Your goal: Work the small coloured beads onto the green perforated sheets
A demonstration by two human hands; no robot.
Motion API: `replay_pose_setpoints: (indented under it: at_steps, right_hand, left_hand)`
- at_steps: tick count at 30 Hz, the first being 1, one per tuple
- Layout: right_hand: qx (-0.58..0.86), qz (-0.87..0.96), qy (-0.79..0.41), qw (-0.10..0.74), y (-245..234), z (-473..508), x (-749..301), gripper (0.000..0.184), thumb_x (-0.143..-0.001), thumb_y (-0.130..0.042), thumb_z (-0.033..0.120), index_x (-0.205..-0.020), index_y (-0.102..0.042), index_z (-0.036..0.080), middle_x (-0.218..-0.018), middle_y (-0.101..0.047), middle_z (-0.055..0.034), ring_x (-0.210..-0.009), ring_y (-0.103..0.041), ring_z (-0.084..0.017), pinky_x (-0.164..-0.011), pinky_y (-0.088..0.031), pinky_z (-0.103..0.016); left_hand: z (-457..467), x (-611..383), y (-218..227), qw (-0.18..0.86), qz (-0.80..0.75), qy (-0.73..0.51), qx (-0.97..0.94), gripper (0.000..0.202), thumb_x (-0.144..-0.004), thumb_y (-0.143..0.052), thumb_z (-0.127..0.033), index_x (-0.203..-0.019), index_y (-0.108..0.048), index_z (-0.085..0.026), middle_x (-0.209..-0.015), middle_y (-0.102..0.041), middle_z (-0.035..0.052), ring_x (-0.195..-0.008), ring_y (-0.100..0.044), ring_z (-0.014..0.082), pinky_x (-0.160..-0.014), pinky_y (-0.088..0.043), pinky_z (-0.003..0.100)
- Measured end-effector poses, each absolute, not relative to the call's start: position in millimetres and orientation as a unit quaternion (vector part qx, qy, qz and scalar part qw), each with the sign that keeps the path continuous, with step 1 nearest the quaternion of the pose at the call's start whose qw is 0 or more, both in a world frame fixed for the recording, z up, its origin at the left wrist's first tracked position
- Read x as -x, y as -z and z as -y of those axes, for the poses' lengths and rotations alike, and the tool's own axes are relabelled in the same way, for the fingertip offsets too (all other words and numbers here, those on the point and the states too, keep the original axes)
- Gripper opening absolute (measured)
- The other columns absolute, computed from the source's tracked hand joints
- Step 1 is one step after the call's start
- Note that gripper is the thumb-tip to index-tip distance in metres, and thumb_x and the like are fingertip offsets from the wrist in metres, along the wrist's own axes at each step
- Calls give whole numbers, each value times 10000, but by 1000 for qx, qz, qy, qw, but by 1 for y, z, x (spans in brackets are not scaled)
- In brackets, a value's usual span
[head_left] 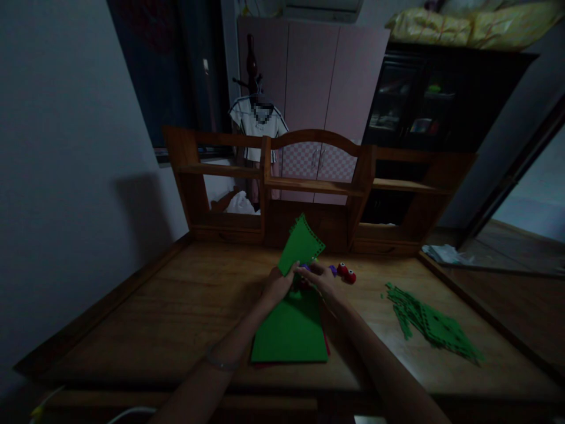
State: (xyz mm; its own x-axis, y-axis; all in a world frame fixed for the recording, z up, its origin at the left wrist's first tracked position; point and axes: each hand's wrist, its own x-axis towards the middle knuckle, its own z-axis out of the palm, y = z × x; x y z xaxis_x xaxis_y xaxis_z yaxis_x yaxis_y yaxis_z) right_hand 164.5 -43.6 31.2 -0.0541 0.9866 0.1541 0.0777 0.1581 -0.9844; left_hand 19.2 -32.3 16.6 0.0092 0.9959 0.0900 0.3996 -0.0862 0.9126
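Note:
My left hand [279,284] pinches the lower edge of a green paper sheet [301,244] with punched, scalloped edges and holds it upright over the desk. My right hand [321,279] is closed beside it, its fingertips meeting the same sheet, with a small purple object partly hidden under the fingers. Just right of my right hand lies a red craft punch [346,273]. Beneath both hands a stack of flat green paper [291,331] rests on the wooden desk [176,306], with a red sheet peeking out under it.
A pile of cut green paper strips [430,324] lies on the desk's right side. A wooden hutch with shelves [309,188] stands along the back edge. Beyond it are a pink wardrobe, a shirt on a coat stand and a dark cabinet. The room is dim.

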Motion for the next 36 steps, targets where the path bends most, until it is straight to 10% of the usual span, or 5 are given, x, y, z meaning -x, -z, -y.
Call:
replay_pose_setpoints:
  at_steps: [8, 19, 25, 31, 36]
  right_hand:
    - [446, 568, -457, 519, -25, 39, -168, 394, -628, -698, 528, -797, -642, 177, -696, -598, -6, -578, -516, -129, -527, -380, -237]
    - [452, 543, -476, 524, -23, 36, -169, 414, -631, -698, 533, -830, -650, 173, -676, -599, -15, -535, -504, -122, -504, -379, -246]
    - [437, 563, -477, 514, -25, 41, -167, 370, -659, -688, 511, -843, -650, 192, -695, -603, -1, -549, -518, -123, -525, -382, -248]
    - [424, 584, -466, 512, -21, 39, -166, 363, -665, -683, 506, -845, -631, 195, -659, -582, 5, -550, -525, -128, -514, -384, -245]
    - [423, 585, -464, 514, -20, 37, -165, 361, -660, -693, 496, -832, -613, 188, -649, -571, 4, -532, -510, -121, -508, -389, -242]
  left_hand:
    - [26, -20, -9, 290, -500, -500, -645, 417, -849, -461, -481, -1116, -622, -204, -1165, -621, 64, -1120, -548, 180, -956, -384, 246]
    - [21, -20, -3, 258, -507, -517, -640, 371, -825, -532, -433, -1043, -657, -160, -1089, -655, 94, -1055, -590, 195, -909, -424, 268]
    - [19, -19, -5, 241, -513, -539, -623, 373, -788, -569, -461, -966, -671, -150, -963, -690, 84, -925, -639, 178, -824, -457, 239]
    - [24, -19, -8, 364, -565, -470, -572, 541, -768, -501, -606, -867, -678, -104, -482, -592, 16, -376, -538, 134, -442, -411, 230]
    - [19, -20, -4, 381, -540, -489, -570, 505, -760, -524, -588, -862, -671, -117, -461, -568, -6, -385, -537, 129, -426, -392, 216]
